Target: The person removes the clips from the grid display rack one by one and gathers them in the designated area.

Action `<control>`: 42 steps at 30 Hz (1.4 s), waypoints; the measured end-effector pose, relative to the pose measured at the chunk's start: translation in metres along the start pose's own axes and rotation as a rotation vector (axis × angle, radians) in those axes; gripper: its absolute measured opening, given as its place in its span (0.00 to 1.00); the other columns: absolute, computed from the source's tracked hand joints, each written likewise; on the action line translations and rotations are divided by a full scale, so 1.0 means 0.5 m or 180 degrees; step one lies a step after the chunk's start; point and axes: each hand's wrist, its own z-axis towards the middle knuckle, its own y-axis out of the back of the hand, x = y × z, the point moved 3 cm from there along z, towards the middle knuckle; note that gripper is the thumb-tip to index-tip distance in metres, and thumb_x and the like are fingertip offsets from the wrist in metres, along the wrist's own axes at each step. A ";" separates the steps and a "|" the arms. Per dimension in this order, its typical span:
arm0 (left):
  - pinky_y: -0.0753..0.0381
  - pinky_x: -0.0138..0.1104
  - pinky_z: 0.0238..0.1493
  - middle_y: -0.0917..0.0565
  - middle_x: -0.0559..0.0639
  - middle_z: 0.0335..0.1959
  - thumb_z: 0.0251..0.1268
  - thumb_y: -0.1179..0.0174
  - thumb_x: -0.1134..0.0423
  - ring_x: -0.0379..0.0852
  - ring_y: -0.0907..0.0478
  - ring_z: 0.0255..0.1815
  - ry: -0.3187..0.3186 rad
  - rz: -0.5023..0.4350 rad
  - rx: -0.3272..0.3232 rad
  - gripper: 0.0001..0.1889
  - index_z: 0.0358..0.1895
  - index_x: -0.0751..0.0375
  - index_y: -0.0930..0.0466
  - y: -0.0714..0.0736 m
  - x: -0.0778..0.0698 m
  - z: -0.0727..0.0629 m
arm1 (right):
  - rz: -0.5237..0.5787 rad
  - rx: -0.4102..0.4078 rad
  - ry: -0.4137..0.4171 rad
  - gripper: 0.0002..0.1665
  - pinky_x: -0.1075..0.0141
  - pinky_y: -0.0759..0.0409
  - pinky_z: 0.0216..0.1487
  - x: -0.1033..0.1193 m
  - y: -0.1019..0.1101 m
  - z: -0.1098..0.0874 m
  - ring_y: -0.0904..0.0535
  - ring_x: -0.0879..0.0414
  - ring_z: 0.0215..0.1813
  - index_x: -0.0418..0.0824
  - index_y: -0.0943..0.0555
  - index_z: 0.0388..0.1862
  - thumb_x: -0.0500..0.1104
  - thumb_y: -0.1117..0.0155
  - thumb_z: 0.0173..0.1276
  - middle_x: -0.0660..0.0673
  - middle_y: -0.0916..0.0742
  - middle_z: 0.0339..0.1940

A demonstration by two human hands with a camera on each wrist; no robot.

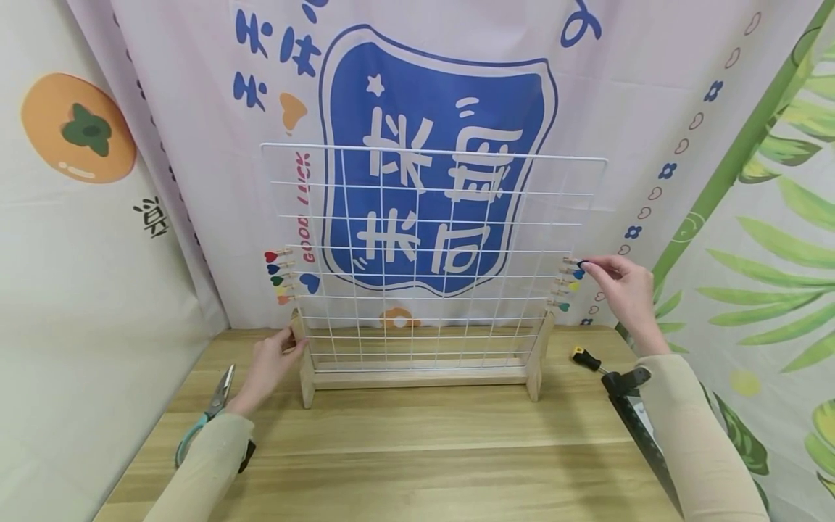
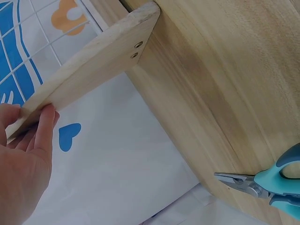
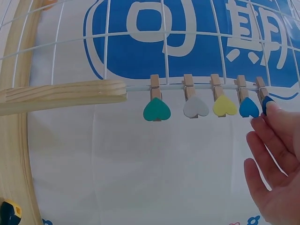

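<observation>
A white wire grid (image 1: pixel 424 251) stands upright in a wooden stand (image 1: pixel 420 378) on the table. At the grid's right edge, my right hand (image 1: pixel 622 293) pinches a small wooden clothespin with a dark blue heart (image 3: pixel 266 101) between thumb and fingertips. That clothespin sits on the edge wire, in a row with clothespins bearing a light blue heart (image 3: pixel 249 108), a yellow heart (image 3: pixel 225 106), a grey heart (image 3: pixel 196 107) and a green heart (image 3: pixel 157 110). Lower on the other side, my left hand (image 1: pixel 270 366) grips the stand's left upright (image 2: pixel 89 65), thumb and fingers on opposite faces.
Several heart clothespins (image 1: pixel 277 269) line the grid's left edge. Teal-handled pliers (image 1: pixel 212 406) lie on the table (image 1: pixel 417 457) by the left forearm. A yellow-and-black screwdriver (image 1: pixel 587 359) and a long black object (image 1: pixel 636 420) lie near the right forearm. Printed cloth (image 1: pixel 196 43) hangs behind.
</observation>
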 end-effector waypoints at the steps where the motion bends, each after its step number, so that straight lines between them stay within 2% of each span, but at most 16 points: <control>1: 0.13 0.51 0.46 0.15 0.74 0.45 0.68 0.40 0.69 0.68 0.15 0.48 0.0017 -0.0004 0.0010 0.09 0.44 0.74 0.20 0.000 0.000 0.000 | -0.0005 -0.0021 -0.0006 0.20 0.85 0.26 0.31 0.001 0.001 0.000 0.25 0.81 0.33 0.34 0.16 0.47 0.51 0.37 0.72 0.78 0.22 0.31; 18: 0.14 0.52 0.47 0.15 0.74 0.46 0.69 0.40 0.69 0.68 0.15 0.48 0.0027 0.0034 0.0042 0.10 0.46 0.75 0.20 -0.003 -0.002 0.000 | -0.0019 -0.0116 -0.0074 0.20 0.81 0.30 0.24 -0.009 0.014 0.000 0.25 0.74 0.29 0.35 0.15 0.46 0.52 0.36 0.71 0.81 0.23 0.28; 25: 0.14 0.52 0.46 0.15 0.75 0.46 0.68 0.40 0.70 0.69 0.15 0.48 0.0012 0.0023 0.0049 0.11 0.47 0.76 0.20 0.000 -0.005 0.000 | 0.0077 -0.0045 -0.0234 0.23 0.86 0.26 0.32 -0.023 0.034 -0.008 0.24 0.79 0.35 0.35 0.17 0.51 0.53 0.37 0.71 0.79 0.22 0.32; 29: 0.14 0.53 0.47 0.15 0.75 0.46 0.69 0.41 0.70 0.69 0.15 0.48 0.0031 0.0026 0.0058 0.11 0.47 0.76 0.21 0.002 -0.006 -0.001 | 0.0159 0.0021 -0.0312 0.25 0.86 0.26 0.36 -0.032 0.037 -0.024 0.24 0.79 0.37 0.36 0.19 0.54 0.55 0.39 0.72 0.80 0.22 0.33; 36: 0.13 0.53 0.45 0.15 0.74 0.44 0.68 0.40 0.70 0.69 0.15 0.47 -0.0058 0.0009 0.0023 0.08 0.43 0.75 0.20 0.000 -0.008 0.001 | 0.0297 -0.0058 -0.0260 0.22 0.88 0.25 0.40 -0.055 0.044 -0.069 0.22 0.78 0.38 0.34 0.19 0.55 0.50 0.38 0.72 0.78 0.19 0.35; 42: 0.13 0.51 0.43 0.14 0.75 0.43 0.67 0.40 0.71 0.69 0.14 0.45 -0.0081 -0.0034 -0.0036 0.08 0.42 0.75 0.19 0.000 -0.007 -0.004 | 0.0165 -0.0067 -0.0319 0.22 0.86 0.24 0.36 -0.076 0.024 -0.122 0.22 0.81 0.37 0.36 0.18 0.53 0.52 0.37 0.72 0.81 0.21 0.34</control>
